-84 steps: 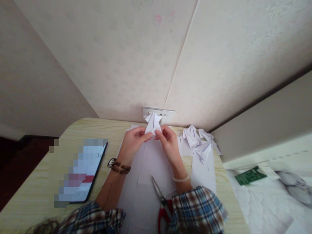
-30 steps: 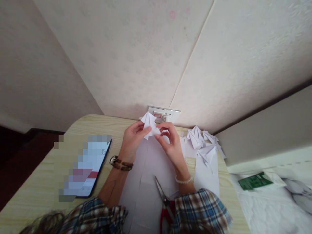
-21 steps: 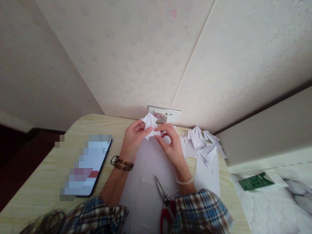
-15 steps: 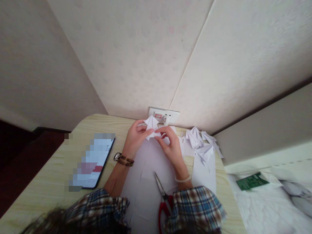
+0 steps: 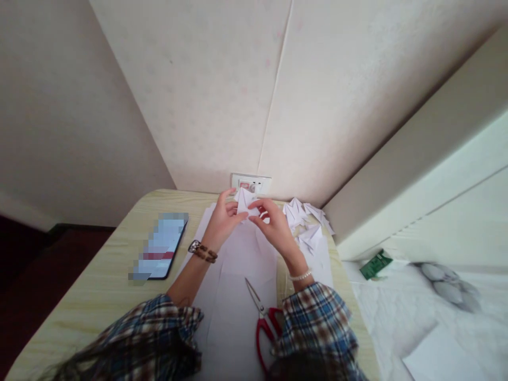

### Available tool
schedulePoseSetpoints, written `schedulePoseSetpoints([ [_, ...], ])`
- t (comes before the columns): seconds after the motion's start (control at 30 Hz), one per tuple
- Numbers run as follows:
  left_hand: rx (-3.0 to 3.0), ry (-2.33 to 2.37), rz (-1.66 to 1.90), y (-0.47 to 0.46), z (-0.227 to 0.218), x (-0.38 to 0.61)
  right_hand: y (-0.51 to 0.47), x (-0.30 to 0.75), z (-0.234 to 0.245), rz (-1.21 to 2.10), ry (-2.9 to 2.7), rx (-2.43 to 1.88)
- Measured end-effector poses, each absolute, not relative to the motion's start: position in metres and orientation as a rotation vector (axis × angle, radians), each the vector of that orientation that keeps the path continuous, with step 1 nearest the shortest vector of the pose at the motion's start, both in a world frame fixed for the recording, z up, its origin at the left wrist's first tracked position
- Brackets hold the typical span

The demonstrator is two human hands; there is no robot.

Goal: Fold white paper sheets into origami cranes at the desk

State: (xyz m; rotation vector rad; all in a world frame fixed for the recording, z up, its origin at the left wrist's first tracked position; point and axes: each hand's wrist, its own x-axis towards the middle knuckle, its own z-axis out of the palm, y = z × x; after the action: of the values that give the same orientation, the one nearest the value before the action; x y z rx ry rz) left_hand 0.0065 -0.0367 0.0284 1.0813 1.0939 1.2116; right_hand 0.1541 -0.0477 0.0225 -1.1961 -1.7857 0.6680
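Between both hands, above the far part of the table, is a small folded piece of white paper (image 5: 244, 202) with creases fanning from its top point. My left hand (image 5: 223, 219) grips its left side, thumb in front along the lower edge. My right hand (image 5: 273, 221) pinches the lower right part between thumb and fingers. White paper sheets (image 5: 238, 264) lie flat beneath my wrists. Red-handled scissors (image 5: 262, 309) rest on them, blades a little apart and pointing away from me. Several folded white paper pieces (image 5: 311, 237) lie to the right of my right hand.
A phone (image 5: 162, 251) with a lit screen lies left on the light wooden table (image 5: 99, 280). Behind the hands, a wall socket (image 5: 262, 182) holds a plug. Right of the table, a white quilted surface bears a green packet (image 5: 376, 264) and a white sheet (image 5: 440, 354).
The view has turned to the right, so the table and socket appear further left. My right fingers have shifted higher over the folded paper; both hands still hold it.
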Motion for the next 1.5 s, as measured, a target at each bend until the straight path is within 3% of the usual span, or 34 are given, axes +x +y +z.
schedulePoseSetpoints([
  [0.37,1.151,1.215,0.957,-0.066,-0.003,-0.009,-0.085,0.158,-0.017,0.631,-1.943,-1.362],
  [0.7,1.271,1.232,0.962,-0.059,-0.024,-0.022,-0.089,0.155,-0.027,0.51,-2.012,-1.429],
  [1.5,2.552,1.305,0.726,-0.07,-0.012,-0.04,-0.094,0.144,-0.023,0.422,-2.127,-1.463],
])
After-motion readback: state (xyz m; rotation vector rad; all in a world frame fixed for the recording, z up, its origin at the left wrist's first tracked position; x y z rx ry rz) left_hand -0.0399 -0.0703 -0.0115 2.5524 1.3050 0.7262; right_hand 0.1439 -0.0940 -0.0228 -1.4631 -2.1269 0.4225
